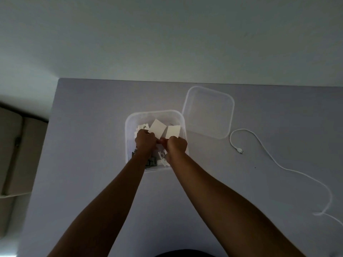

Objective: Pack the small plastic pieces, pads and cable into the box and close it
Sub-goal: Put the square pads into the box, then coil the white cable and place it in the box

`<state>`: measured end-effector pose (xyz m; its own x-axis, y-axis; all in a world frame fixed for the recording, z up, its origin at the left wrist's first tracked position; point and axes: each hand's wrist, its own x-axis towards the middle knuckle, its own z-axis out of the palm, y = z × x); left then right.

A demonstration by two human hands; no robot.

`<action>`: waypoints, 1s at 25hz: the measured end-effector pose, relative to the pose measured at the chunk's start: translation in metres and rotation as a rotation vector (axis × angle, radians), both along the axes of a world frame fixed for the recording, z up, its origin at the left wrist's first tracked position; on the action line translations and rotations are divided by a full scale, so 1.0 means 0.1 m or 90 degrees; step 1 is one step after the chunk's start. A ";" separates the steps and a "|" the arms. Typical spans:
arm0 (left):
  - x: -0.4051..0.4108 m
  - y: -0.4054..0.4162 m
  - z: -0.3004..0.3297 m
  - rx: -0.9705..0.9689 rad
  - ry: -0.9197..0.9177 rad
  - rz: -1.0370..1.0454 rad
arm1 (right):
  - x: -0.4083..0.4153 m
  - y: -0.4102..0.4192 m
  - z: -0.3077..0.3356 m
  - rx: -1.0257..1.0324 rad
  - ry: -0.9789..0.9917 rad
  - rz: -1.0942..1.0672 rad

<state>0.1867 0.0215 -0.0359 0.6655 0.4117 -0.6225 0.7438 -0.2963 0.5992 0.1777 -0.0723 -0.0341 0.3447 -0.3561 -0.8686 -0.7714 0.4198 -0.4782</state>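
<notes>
Both hands, left (145, 140) and right (176, 145), pinch white pads (157, 128) over the box (130, 117); tilted pads may block the lid (207, 112).

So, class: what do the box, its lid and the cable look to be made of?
Box: clear plastic, slightly frosted; the contents show through. Lid: the same clear, glossy plastic; the table shows through. Cable: white, probably rubbery plastic; it lies in loose curves.
</notes>
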 end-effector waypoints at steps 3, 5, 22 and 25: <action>-0.04 -0.04 0.04 0.044 -0.008 -0.084 | -0.06 -0.07 0.04 0.024 0.014 0.041; -0.06 -0.06 0.08 0.062 -0.020 -0.149 | -0.12 -0.13 0.21 0.054 -0.027 0.048; -0.51 -1.44 0.56 0.062 -0.335 -0.543 | -0.83 -2.63 -0.25 -0.604 -0.138 0.569; -0.56 -1.61 0.61 0.042 -0.329 -0.583 | -0.88 -2.63 -0.04 -0.452 -0.100 0.442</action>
